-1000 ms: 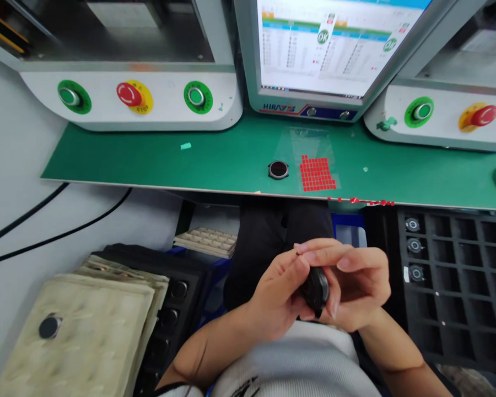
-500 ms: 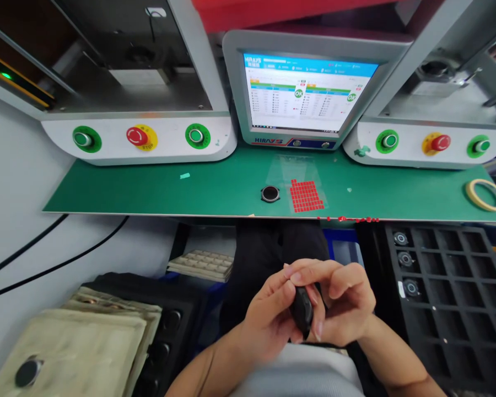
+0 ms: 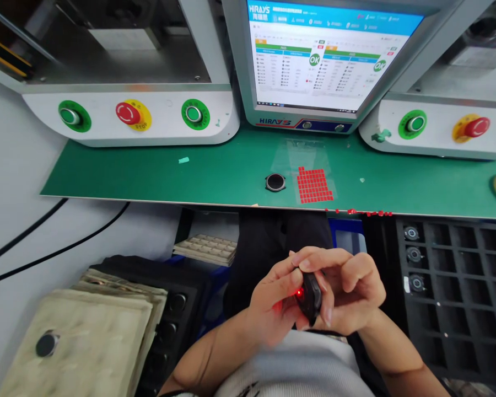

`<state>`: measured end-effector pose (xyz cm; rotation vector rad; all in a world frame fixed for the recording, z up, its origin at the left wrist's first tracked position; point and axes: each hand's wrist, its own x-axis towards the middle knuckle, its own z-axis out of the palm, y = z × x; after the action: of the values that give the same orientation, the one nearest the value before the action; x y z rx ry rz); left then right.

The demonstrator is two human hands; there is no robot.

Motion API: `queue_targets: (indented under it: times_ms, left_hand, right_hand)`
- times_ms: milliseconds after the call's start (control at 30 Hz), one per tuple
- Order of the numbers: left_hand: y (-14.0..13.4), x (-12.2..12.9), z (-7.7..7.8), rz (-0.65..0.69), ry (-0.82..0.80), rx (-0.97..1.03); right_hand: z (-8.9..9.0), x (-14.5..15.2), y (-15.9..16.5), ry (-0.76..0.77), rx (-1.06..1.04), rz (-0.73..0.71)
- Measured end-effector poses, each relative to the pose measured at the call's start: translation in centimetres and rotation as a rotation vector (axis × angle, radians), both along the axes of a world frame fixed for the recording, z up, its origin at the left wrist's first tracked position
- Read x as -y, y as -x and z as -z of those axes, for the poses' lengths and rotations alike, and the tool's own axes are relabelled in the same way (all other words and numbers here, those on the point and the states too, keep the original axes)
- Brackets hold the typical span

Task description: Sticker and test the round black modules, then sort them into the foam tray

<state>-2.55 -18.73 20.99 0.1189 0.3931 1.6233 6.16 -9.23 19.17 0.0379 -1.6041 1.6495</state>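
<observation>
Head view: a dark watch [image 3: 313, 298] is up on its edge between the person's two hands, over the lap and below the front edge of the green counter [image 3: 144, 176], with a red light [image 3: 299, 293] glowing on the side toward the left palm. The likeliest trouble is a drop — fingertips seem to bear most of the grip, and a slip at the smooth rim would send the watch onto the lap or floor, since the counter is not beneath it. Fingers pressed on the lit face could also smudge it. A second watch [image 3: 275, 182] lies near the counter's front edge, beside a sheet of red stickers [image 3: 315, 186], so a careless lift of the hands might knock it. Both forearms angle inward from bent elbows and meet before the belly. The left hand [image 3: 275, 300] curls partway around the watch, thumb toward its upper rim; the right hand [image 3: 351, 292] — loosely bent, a hollow in its palm — pinches the top and supports the far side with its fingers.
</observation>
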Motion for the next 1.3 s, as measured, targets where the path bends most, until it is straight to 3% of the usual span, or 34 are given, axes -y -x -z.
queue_targets:
  times_ms: [167, 267, 333, 400, 467, 533, 600, 700, 767, 867, 967, 1067, 1300]
  left_hand:
    - [0.6, -1.1, 0.3, 0.011, 0.057, -0.079]
    - [3.0, -2.0, 1.2, 0.108, 0.101, -0.328]
    - [5.6, -3.0, 2.1, 0.023, 0.212, -0.755]
    - [8.5, -4.3, 2.9, -0.19, 0.381, -1.346]
    - [11.0, -5.8, 3.6, -0.294, 0.507, -1.874]
    - [12.6, -7.3, 4.0, -0.183, 0.538, -2.2]
    - [13.4, -8.3, 4.3, -0.025, 0.548, -2.317]
    - [13.6, -8.7, 4.3, -0.015, 0.548, -2.123]
    - [13.4, -8.2, 4.0, -0.064, 0.538, -1.703]
    - [12.4, -7.3, 3.1, 0.002, 0.483, -0.942]
    - [10.9, -6.8, 2.1, 0.063, 0.402, -0.49]
    - [9.4, -6.6, 1.5, 0.041, 0.308, -0.367]
    - [7.4, -5.7, 1.4, -0.092, 0.164, -0.565]
  right_hand:
    - [-0.3, -1.3, 0.6, 0.013, 0.103, 0.009]
    - [-0.3, -2.6, 0.5, -0.022, 0.176, 0.066]
    - [-0.1, -3.3, 0.2, -0.045, 0.218, 0.152]
    - [0.4, -3.9, -0.3, -0.066, 0.265, 0.249]
    - [0.9, -4.4, -0.7, -0.088, 0.317, 0.318]
    - [1.4, -4.8, -0.9, -0.101, 0.364, 0.346]
    - [1.8, -5.1, -1.1, -0.122, 0.382, 0.362]
    - [2.0, -5.6, -1.1, -0.143, 0.38, 0.386]
    - [2.0, -5.9, -1.1, -0.144, 0.387, 0.396]
    - [1.7, -5.9, -1.0, -0.157, 0.385, 0.385]
    - [1.4, -5.6, -0.7, -0.196, 0.367, 0.335]
    - [0.9, -5.1, -0.2, -0.24, 0.383, 0.279]
    - [0.0, -4.3, 0.3, -0.41, 0.405, 0.227]
